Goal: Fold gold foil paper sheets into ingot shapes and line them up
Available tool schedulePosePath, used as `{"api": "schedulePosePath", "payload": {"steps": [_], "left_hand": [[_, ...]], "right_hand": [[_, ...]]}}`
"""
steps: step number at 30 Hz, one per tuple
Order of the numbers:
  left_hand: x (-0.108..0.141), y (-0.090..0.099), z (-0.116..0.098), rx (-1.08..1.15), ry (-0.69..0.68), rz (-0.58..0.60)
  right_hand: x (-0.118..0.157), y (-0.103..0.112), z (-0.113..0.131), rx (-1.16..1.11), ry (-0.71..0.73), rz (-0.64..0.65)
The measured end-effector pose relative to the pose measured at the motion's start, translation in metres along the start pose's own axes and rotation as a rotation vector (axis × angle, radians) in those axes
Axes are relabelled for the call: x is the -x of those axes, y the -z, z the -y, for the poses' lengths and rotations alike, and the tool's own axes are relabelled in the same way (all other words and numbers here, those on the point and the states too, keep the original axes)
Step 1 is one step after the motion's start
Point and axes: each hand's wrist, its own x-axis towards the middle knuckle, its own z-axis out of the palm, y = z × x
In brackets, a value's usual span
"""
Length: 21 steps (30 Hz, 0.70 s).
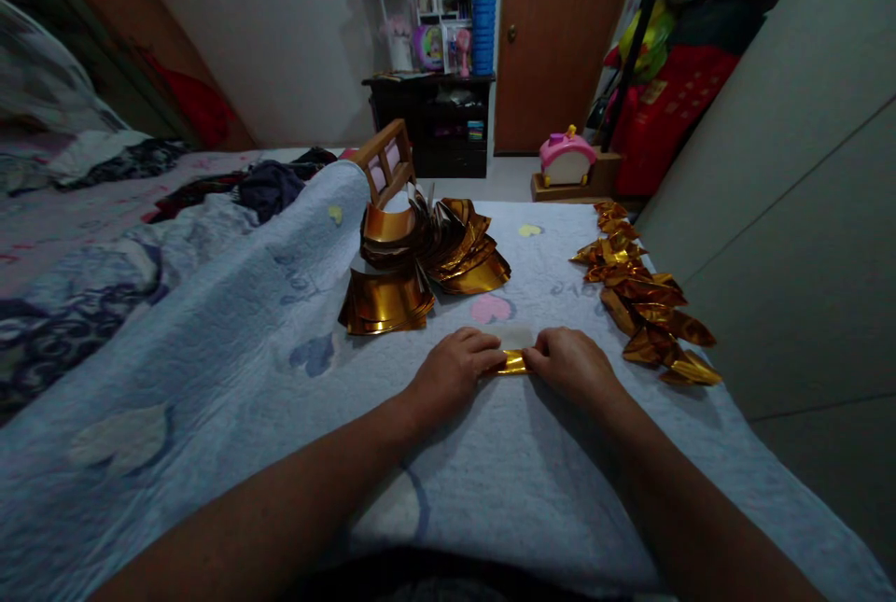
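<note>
A small gold foil sheet [514,362] with a pale far part lies on the blue patterned cloth [448,453], its near edge folded into a shiny gold strip. The left end of the strip is pinched under the fingers of my left hand [458,367]. My right hand [568,364] grips its right end, thumb and fingers closed. Beyond my left hand sit fanned stacks of gold sheets [388,299]. To the right, a row of folded gold foil pieces [648,313] runs along the cloth's edge.
A wooden chair back [388,159] rises behind the stacks. Farther off are a dark shelf [430,121], a brown door [542,42] and a pink toy case [567,159]. Rumpled bedding [105,275] covers the left side; a pale panel [791,238] stands at the right.
</note>
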Motion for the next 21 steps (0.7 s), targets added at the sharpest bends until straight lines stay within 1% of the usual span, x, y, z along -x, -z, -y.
{"api": "schedulePosePath", "payload": {"steps": [6, 9, 11, 13, 15, 16, 18, 21], "left_hand": [[0.001, 0.001, 0.0, -0.048, -0.029, 0.002], [0.001, 0.002, -0.002, -0.062, -0.031, 0.018], [0.0, 0.004, -0.003, -0.073, -0.029, 0.037], [0.0, 0.005, -0.004, -0.075, -0.027, 0.052], [-0.001, 0.005, -0.005, -0.059, -0.026, 0.06], [-0.001, 0.005, -0.005, -0.046, -0.025, 0.06], [0.0, 0.004, -0.004, -0.02, -0.023, 0.052], [0.001, 0.004, -0.001, 0.028, -0.004, 0.02]], "right_hand": [[-0.001, -0.004, -0.004, -0.016, -0.022, -0.047], [0.0, -0.007, -0.005, -0.05, -0.004, -0.118], [0.001, -0.008, -0.004, -0.119, 0.086, -0.203], [0.003, -0.01, -0.002, -0.208, 0.25, -0.263], [0.005, -0.012, 0.001, -0.264, 0.4, -0.258], [0.006, -0.014, 0.003, -0.268, 0.441, -0.238], [0.006, -0.017, 0.004, -0.239, 0.457, -0.188], [0.005, -0.02, 0.004, -0.154, 0.421, -0.122]]}}
